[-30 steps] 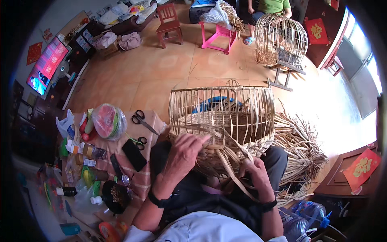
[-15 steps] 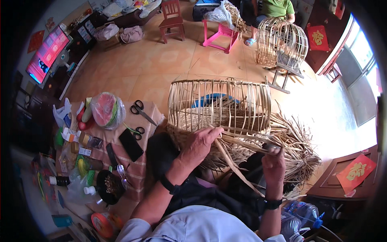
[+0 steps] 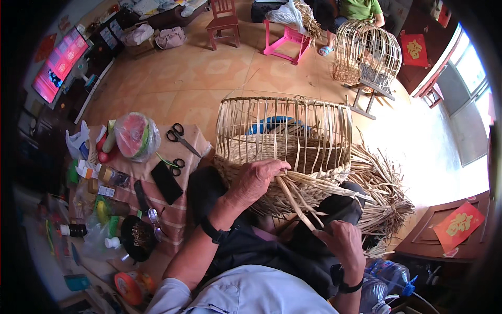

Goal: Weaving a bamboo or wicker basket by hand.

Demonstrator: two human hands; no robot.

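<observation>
my left hand (image 3: 257,179) is pinched narrow, thumb and fingers together on a few flat straw strips (image 3: 296,204) at the near edge of the weave. my right hand (image 3: 343,243) is curled, its thumb by the lower end of one strip, at three o'clock from my lap; i cannot tell whether it grips that end. other strips fan out from my left fingers toward two o'clock, over my right knee (image 3: 348,200).

the basket (image 3: 243,150) lies straight ahead at twelve o'clock, against my knees, its lower wall woven close and its thin uprights bare above. something blue (image 3: 272,125) shows through them.

at two o'clock, just beside the basket, is a heap of loose straw (image 3: 389,201). at ten o'clock a cloth-covered table (image 3: 191,137) bears scissors (image 3: 181,139), a black phone (image 3: 167,182) and wrapped watermelon (image 3: 137,137).

farther out, a pink stool (image 3: 286,44) stands at twelve, and at one o'clock a second person (image 3: 361,8) sits behind a domed basket (image 3: 367,55).
</observation>
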